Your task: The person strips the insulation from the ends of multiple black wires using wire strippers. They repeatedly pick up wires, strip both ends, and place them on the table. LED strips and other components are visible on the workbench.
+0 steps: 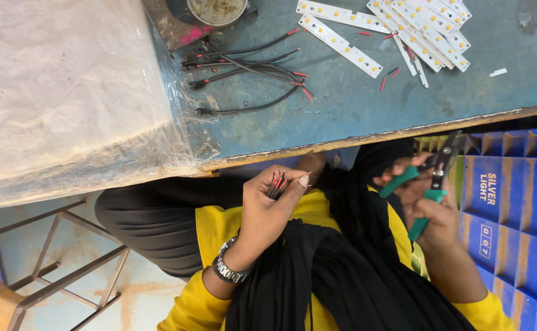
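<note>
My left hand [268, 205] is closed around a small bundle of black wires [277, 184] whose red and bare tips stick up between thumb and fingers. A metal watch sits on that wrist. My right hand [431, 208] grips a green-handled wire stripper [431, 184], its dark jaws pointing up toward the table edge. Both hands hover over my lap, below the blue worktable [342, 116], with black cloth and yellow sleeves beneath them.
On the table lie several black wires with red ends [244, 70], several white LED strips [403, 30], cut red bits, and a round tin [216, 9]. A large plastic-wrapped white bundle [60, 86] fills the left. A blue crate [513, 202] stands right, a metal stool frame [60, 270] lower left.
</note>
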Motion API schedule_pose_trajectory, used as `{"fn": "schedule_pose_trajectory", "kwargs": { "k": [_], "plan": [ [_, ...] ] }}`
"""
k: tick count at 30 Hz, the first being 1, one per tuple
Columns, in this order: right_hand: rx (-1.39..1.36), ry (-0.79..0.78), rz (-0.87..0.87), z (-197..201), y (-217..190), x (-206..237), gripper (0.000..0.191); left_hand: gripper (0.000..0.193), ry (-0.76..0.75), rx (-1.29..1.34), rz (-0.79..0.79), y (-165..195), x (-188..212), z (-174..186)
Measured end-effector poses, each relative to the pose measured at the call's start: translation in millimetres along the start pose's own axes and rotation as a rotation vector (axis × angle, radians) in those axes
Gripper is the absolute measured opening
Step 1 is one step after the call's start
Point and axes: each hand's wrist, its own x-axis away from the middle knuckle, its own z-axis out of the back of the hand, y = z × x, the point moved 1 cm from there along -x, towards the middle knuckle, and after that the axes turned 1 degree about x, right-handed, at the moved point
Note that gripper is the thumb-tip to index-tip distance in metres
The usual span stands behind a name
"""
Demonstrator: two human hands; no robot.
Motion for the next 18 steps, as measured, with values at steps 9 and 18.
{"fn": "schedule_pose_trajectory", "kwargs": {
  "k": [9, 18],
  "plan": [
    [0.025, -0.003, -0.003, 9.7, 27.6, -9.2, 0.071, 0.014, -0.003, -0.308, -0.030, 39.0, -2.8, 7.2],
    [0.085, -0.013, 0.053, 17.6, 36.5, -23.7, 0.075, 0.010, -0.029, -0.586, -0.306, 110.4, -40.5, 38.9]
  ]
}}
